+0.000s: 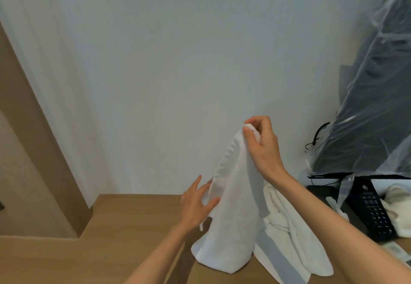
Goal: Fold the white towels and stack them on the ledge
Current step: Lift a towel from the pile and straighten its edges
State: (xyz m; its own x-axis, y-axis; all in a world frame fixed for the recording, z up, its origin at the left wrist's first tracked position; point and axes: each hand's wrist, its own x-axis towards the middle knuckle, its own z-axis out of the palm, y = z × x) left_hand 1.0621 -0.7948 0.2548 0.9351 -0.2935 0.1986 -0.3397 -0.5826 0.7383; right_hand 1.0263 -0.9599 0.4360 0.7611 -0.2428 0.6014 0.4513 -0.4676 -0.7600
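The right hand pinches the top corner of one soft, nubby terry towel between thumb and curled fingers. The towel hangs below the grip in a cone, its hem bunched on the smooth wooden ledge. Below and left of the pinch, the left hand touches the towel's side edge, fingers spread and straight. Bare ledge runs left of it. Right of the grip lie a crumpled white heap, towel count unclear, and one black phone.
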